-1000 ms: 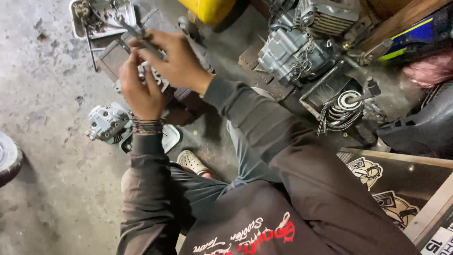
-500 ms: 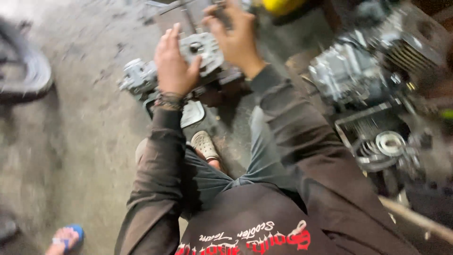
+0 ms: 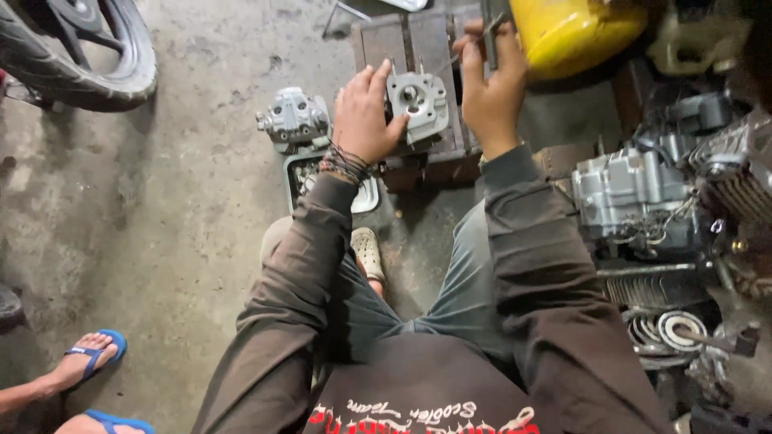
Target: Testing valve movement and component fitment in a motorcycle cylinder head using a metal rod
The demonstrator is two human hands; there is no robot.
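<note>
Under left hand [image 3: 363, 116]: cylinder head [image 3: 418, 100].

Workshop floor clutter
Motorcycle tyre [image 3: 96, 60] upper left; yellow tank [image 3: 575, 36] top; grey engine block [image 3: 631, 201] right; blue flip-flop [image 3: 96, 354] on a bystander's foot, lower left.
</note>
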